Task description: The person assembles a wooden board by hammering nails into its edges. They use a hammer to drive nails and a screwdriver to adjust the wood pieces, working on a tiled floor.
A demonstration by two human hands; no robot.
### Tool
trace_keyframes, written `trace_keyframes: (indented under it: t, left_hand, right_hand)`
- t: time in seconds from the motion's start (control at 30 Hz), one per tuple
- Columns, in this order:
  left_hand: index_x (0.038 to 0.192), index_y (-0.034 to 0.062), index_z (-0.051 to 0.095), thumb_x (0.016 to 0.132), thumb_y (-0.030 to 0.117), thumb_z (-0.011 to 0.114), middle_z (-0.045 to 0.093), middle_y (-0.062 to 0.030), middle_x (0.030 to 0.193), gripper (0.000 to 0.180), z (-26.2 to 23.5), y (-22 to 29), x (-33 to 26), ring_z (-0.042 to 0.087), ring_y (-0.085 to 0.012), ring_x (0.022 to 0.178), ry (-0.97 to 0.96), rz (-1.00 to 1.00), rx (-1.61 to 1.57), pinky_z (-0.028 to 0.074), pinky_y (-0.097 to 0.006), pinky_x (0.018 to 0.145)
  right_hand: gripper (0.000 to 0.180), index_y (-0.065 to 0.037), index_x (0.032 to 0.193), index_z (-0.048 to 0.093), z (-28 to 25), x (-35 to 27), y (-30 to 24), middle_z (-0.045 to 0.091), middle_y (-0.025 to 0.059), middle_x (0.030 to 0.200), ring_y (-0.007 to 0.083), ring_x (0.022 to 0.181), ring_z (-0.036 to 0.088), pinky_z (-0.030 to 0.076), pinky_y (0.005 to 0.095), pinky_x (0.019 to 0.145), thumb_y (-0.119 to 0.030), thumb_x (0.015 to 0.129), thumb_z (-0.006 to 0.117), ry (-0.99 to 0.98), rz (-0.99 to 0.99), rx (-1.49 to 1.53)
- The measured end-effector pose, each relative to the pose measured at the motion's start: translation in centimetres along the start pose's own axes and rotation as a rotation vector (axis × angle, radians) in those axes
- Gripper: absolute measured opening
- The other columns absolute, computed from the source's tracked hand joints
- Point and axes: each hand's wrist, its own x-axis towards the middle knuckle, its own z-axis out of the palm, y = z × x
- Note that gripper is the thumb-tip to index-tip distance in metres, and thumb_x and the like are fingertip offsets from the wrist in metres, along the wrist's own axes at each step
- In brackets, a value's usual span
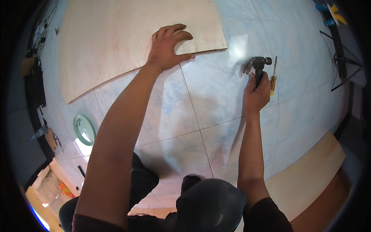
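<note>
My left hand [169,46] lies flat, fingers spread, on the near edge of a large pale plywood sheet [116,34] that rests on the tiled floor. My right hand [256,92] is closed around the handle of a claw hammer [258,63], whose dark metal head points away from me just above the floor. A screwdriver with a yellow handle [273,79] lies on the tiles right beside that hand.
A second plywood board [309,174] lies at the lower right. A round green-rimmed lid or plate [84,129] sits on the floor at left. Cables and dark gear line the left edge; a black wire stand [342,63] and blue-yellow object [328,13] are at upper right.
</note>
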Motion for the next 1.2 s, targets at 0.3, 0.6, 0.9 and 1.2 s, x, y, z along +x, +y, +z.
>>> trace_keyframes:
  t: [0.3, 0.6, 0.9, 1.2]
  left_hand:
    - [0.147, 0.0215, 0.061, 0.083, 0.037, 0.090, 0.055, -0.0038, 0.159, 0.072, -1.0, 1.0, 0.7, 0.043, -0.0304, 0.152, -0.036, 0.141, 0.148, 0.024, -0.054, 0.128]
    - [0.154, 0.0180, 0.054, 0.087, 0.034, 0.088, 0.050, -0.0090, 0.166, 0.077, -2.8, 2.2, 1.3, 0.035, -0.0361, 0.159, -0.211, 0.149, 0.154, 0.022, -0.056, 0.134]
    - [0.144, 0.0075, 0.062, 0.085, 0.027, 0.088, 0.062, -0.0148, 0.150, 0.068, -20.6, 2.5, -5.9, 0.059, -0.0350, 0.136, -0.935, 0.057, 0.287, 0.043, -0.049, 0.119]
    - [0.139, 0.0106, 0.065, 0.089, 0.028, 0.086, 0.070, -0.0144, 0.133, 0.057, -32.4, -4.9, -30.8, 0.067, -0.0354, 0.122, -0.764, -0.389, 0.245, 0.052, -0.046, 0.106]
  right_hand:
    - [0.041, -0.004, 0.126, 0.065, 2.0, -0.8, 2.4, 0.062, 0.0127, 0.091, 0.0343, 0.078, 0.067, 0.054, 0.0453, 0.060, -0.036, 0.102, 0.072, 0.082, -0.047, -0.051]
    - [0.039, -0.007, 0.127, 0.064, 1.7, -0.8, 2.4, 0.060, 0.0105, 0.090, 0.0320, 0.077, 0.067, 0.052, 0.0448, 0.059, -0.037, 0.103, 0.071, 0.037, 0.003, -0.054]
    - [0.038, -0.009, 0.131, 0.064, 1.7, -0.7, 3.4, 0.063, 0.0137, 0.099, 0.0354, 0.088, 0.067, 0.055, 0.0496, 0.068, -0.035, 0.103, 0.068, 0.005, -0.037, -0.115]
    - [0.038, -0.008, 0.129, 0.066, 1.1, -0.6, 2.5, 0.067, 0.0184, 0.108, 0.0450, 0.117, 0.064, 0.049, 0.0622, 0.094, -0.037, 0.105, 0.065, 0.014, -0.073, -0.185]
